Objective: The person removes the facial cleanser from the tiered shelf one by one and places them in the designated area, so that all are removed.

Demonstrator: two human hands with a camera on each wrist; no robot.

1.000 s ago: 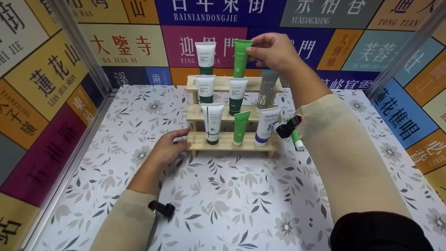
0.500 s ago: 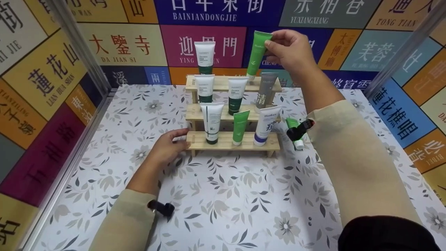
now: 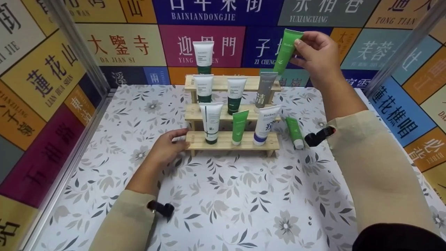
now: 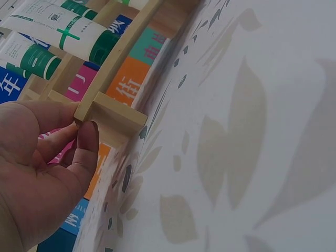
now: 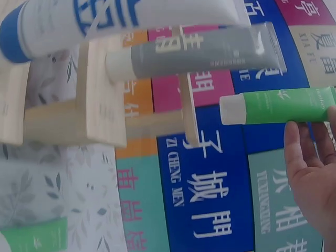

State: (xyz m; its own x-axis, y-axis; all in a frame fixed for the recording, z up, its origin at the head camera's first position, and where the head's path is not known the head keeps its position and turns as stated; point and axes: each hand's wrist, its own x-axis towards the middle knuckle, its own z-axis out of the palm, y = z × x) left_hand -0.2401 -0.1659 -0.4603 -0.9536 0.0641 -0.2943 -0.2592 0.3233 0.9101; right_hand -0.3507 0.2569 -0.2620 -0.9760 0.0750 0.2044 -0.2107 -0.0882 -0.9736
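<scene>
My right hand [image 3: 320, 55] pinches a green squeeze tube [image 3: 288, 48] near its flat end, white cap downward, above the right end of the three-tier wooden stand [image 3: 224, 143]. In the right wrist view, that tube [image 5: 289, 106] is apart from the shelf. My left hand [image 3: 167, 148] holds the stand's lower left corner; the left wrist view shows thumb and fingers pinching the wood [image 4: 107, 113]. One white-and-green tube [image 3: 203, 57] stands on the top tier. Another white-and-green tube [image 3: 237, 96] is mid-tier, beside a grey tube [image 3: 266, 90].
On the bottom tier stand a white tube [image 3: 211, 122], a small green tube [image 3: 239, 128] and a white-and-blue tube [image 3: 267, 125]. A second white-and-green tube [image 3: 204, 89] is mid-tier left. Another green tube [image 3: 295, 132] lies on the floral tablecloth [image 3: 223, 205]. A printed wall [image 3: 129, 45] stands behind.
My right hand has lifted the green tube off the top tier and carried it rightward, tilting it. My left hand stays at the stand's corner.
</scene>
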